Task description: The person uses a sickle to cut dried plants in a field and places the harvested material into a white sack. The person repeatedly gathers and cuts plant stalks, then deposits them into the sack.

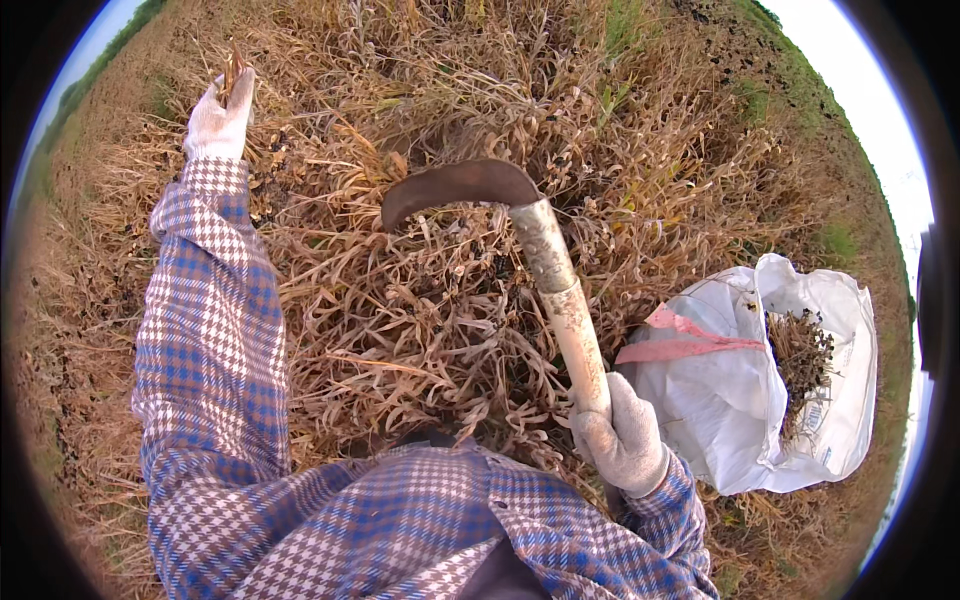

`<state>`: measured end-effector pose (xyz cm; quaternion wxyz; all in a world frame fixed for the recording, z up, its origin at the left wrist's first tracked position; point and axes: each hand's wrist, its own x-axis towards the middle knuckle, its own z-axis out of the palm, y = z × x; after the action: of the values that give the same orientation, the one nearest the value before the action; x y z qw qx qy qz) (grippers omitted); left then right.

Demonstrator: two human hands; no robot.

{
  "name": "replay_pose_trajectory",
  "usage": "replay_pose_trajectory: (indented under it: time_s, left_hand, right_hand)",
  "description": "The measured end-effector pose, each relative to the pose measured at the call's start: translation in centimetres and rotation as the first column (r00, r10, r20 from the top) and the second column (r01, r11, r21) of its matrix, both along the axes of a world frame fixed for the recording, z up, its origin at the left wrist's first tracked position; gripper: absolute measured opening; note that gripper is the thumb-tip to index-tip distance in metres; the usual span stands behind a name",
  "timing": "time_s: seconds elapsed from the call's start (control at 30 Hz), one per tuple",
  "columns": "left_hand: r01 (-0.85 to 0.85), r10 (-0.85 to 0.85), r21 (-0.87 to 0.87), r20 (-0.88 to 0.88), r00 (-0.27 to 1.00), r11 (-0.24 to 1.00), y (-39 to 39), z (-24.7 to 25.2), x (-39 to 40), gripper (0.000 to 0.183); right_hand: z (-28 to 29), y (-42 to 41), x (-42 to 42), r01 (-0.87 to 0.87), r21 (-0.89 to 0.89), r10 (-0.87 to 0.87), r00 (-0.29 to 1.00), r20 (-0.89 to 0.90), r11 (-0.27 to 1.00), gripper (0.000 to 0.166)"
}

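A white work glove covers my left hand [219,120], stretched out to the far left. Its fingers are closed on a small bunch of dry leaves [235,66]; the rest of the bunch is hidden by the hand. My right hand [624,439], also gloved, grips the lower end of a sickle's pale, worn handle [566,307]. The sickle's dark, rusty curved blade [457,184] points left over the dry plants [420,315], which bear some dark seed heads. Whether the blade touches them I cannot tell.
To the right of my right hand stands a white woven sack [697,405] with a pink strip [690,345] across it. Its mouth gapes, showing cut dry stalks with dark heads [802,367] inside. Dense dry growth surrounds me, with green patches [838,241] at the right.
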<state>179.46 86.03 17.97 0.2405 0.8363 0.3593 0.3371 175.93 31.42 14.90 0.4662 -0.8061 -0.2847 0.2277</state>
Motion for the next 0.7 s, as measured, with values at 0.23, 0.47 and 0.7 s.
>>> replay_pose_trajectory:
  time_s: [0.23,0.47,0.7]
  left_hand:
    - [0.220,-0.207,0.047,-0.204,0.957,0.974,-1.1,1.4,6.5,0.076]
    - [0.369,-0.519,-0.379,-0.458,0.722,0.849,-0.3,-7.4,18.0,0.039]
    - [0.280,-0.645,-0.583,-0.651,0.401,0.762,-7.9,-23.5,25.5,0.063]
  right_hand:
    - [-0.3,-1.5,5.6,0.416,0.199,-0.439,0.894,0.090,0.887,0.023]
    - [-4.5,-0.7,20.0,0.370,-0.256,-0.193,0.829,0.525,0.893,0.023]
    - [-15.5,4.4,29.7,0.096,-0.632,0.263,0.853,0.451,0.769,0.024]
